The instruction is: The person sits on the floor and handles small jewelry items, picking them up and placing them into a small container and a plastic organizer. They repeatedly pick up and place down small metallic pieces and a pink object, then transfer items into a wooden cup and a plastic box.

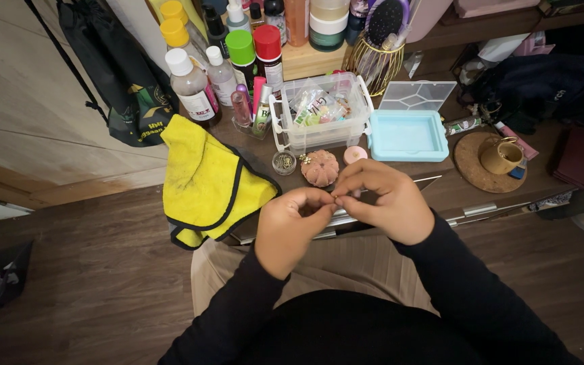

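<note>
While fingertips meet, left hand (290, 226) and right hand (383, 203) pinched together, held item too small to tell.

2 hands (336, 206), 1 yellow cloth (207, 179), 1 clear box (320, 111), 1 blue tray (407, 135), 1 mug (500, 155).

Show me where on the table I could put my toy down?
Bare wood shows between the blue tray and the cork coaster, in front of them. The back is crowded with bottles and the clear box.
</note>
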